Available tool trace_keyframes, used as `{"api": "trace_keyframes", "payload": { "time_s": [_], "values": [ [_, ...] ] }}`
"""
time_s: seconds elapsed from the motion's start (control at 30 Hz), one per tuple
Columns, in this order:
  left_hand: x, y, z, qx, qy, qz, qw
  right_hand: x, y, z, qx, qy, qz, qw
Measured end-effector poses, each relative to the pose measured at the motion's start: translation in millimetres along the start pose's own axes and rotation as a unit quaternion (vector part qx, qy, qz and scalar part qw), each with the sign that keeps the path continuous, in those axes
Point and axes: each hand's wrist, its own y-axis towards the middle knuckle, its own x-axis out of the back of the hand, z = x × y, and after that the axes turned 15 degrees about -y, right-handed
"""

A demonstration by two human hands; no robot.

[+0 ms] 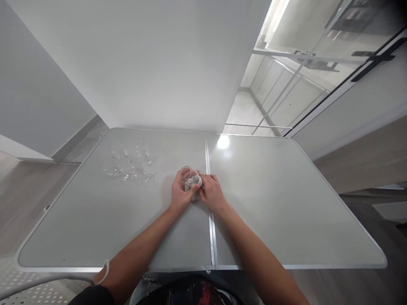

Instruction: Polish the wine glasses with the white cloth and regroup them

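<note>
My left hand [180,193] is wrapped round a clear drinking glass [188,173], held tilted just above the middle of the table. The round rim faces up and to the left. Against the glass's right side my right hand [212,191] is closed, with its thumb and fingers pressed at that end. Something whitish shows between the hands; whether it is part of the glass or a separate piece I cannot tell. To the left, several clear stemmed glasses [148,179] stand close together, their outlines faint against the pale surface.
The pale folding table [95,220] has a metal edge and a metal seam [210,224] down its middle. A white wall [165,76] rises behind it, with a glass-paned partition [280,84] at the back right. A cord [57,278] runs by my left forearm.
</note>
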Motion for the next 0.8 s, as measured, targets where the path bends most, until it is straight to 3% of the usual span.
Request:
{"api": "trace_keyframes", "payload": {
  "time_s": [0.07,0.13,0.23,0.3,0.33,0.4,0.47,0.5,0.6,0.7,0.77,0.8],
  "values": [
    [0.4,0.0,-2.1,0.004,-0.006,0.007,1.0,-1.2,-0.5,1.1,0.0,0.027,0.022,0.999],
    [1.7,-0.1,-4.1,0.041,-0.041,0.021,0.998,1.2,-2.0,0.4,-0.034,0.169,0.111,0.979],
    [3.6,0.1,-5.2,0.105,-0.103,0.039,0.988,8.7,-4.2,-3.2,-0.095,0.391,0.256,0.879],
    [4.2,0.8,-4.3,0.132,-0.125,0.047,0.982,12.0,-4.4,-5.8,-0.104,0.439,0.303,0.84],
    [4.4,1.5,-3.4,0.138,-0.129,0.046,0.981,12.3,-4.0,-6.7,-0.101,0.429,0.299,0.846],
    [4.9,3.0,-1.2,0.132,-0.123,0.038,0.983,9.7,-2.5,-7.4,-0.08,0.339,0.243,0.905],
    [5.8,4.8,0.7,0.102,-0.103,0.027,0.989,4.8,-0.7,-6.7,-0.042,0.161,0.143,0.976],
    [6.2,5.6,1.1,0.083,-0.091,0.024,0.992,2.5,0.0,-5.8,-0.018,0.06,0.093,0.994],
    [7.2,7.6,-0.4,0.057,-0.069,0.036,0.995,-0.1,0.7,-2.3,0.042,-0.124,-0.002,0.991],
    [8.5,8.8,-3.3,0.078,-0.089,0.041,0.992,4.2,-0.3,1.1,0.026,-0.054,0.023,0.998],
    [10.5,9.3,-4.2,0.112,-0.108,0.037,0.987,9.3,-1.0,1.6,-0.024,0.095,0.095,0.991],
    [11.6,9.5,-4.2,0.131,-0.115,0.035,0.984,12.2,-1.3,1.2,-0.054,0.184,0.135,0.972]
  ]
}}
